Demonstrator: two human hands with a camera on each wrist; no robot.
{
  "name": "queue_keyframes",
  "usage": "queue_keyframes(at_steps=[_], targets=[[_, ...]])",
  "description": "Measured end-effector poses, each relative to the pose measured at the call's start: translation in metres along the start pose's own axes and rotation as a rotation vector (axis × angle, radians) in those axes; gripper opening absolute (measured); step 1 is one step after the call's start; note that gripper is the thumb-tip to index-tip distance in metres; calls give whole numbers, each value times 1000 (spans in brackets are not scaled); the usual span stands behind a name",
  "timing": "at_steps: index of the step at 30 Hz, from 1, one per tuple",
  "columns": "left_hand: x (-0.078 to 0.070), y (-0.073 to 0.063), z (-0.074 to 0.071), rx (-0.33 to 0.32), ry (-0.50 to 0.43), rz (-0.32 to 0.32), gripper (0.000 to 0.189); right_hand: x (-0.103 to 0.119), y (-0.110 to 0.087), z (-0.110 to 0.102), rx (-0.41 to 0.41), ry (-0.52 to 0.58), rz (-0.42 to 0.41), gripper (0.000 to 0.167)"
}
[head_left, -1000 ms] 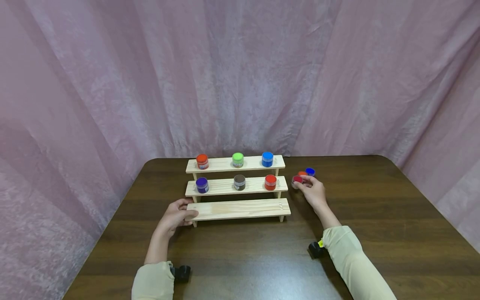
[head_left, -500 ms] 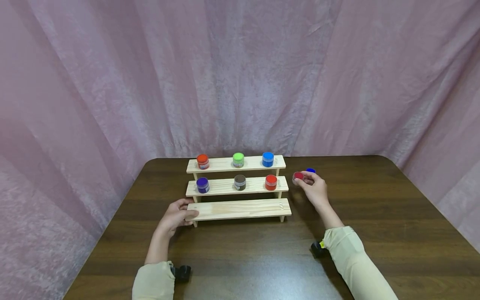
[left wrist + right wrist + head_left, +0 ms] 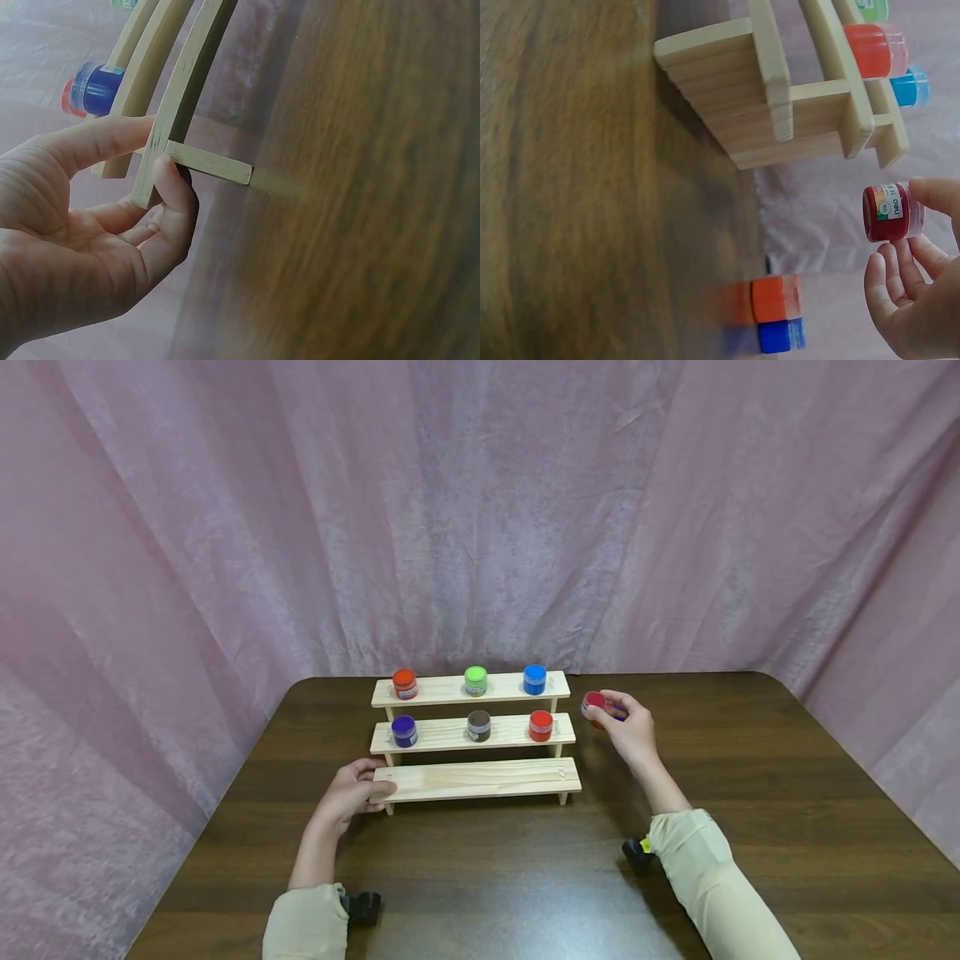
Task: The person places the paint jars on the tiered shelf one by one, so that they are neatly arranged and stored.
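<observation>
A three-step wooden rack [image 3: 480, 779] stands on the table, its lowest shelf bare. My left hand [image 3: 355, 793] grips that shelf's left end, thumb on top and fingers beneath, as the left wrist view also shows. Off the rack's right side, my right hand [image 3: 628, 731] pinches a dark red paint jar [image 3: 889, 212] between thumb and fingers, lifted above the table. On the middle shelf sit a purple jar [image 3: 404, 732], a brown jar [image 3: 479, 726] and a red jar [image 3: 541, 726]. The top shelf bears an orange-red jar [image 3: 405, 684], a green jar [image 3: 476, 681] and a blue jar [image 3: 535, 679].
Beneath the right hand, an orange jar [image 3: 775, 299] and a dark blue jar [image 3: 780, 337] stand side by side on the dark wooden table [image 3: 480, 877]. A pink curtain [image 3: 480, 518] hangs behind the table's far edge.
My right hand has raised the dark red jar off the table, up and slightly away from me. My left hand keeps its grip on the shelf end.
</observation>
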State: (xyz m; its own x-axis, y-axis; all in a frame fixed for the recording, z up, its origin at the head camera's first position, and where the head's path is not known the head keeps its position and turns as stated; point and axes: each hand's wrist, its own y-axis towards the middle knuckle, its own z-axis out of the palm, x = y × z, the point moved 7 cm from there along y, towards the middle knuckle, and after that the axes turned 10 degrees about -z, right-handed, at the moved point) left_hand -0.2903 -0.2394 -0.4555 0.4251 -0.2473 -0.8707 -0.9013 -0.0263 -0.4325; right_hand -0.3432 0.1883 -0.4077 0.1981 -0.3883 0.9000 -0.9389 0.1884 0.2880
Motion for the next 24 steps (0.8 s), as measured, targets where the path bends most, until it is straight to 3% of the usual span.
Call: queue_keyframes(at_steps=[24], targets=[[-1,-1,0,-7,1,-17,56,50,-6,0,26,225,-43,44]])
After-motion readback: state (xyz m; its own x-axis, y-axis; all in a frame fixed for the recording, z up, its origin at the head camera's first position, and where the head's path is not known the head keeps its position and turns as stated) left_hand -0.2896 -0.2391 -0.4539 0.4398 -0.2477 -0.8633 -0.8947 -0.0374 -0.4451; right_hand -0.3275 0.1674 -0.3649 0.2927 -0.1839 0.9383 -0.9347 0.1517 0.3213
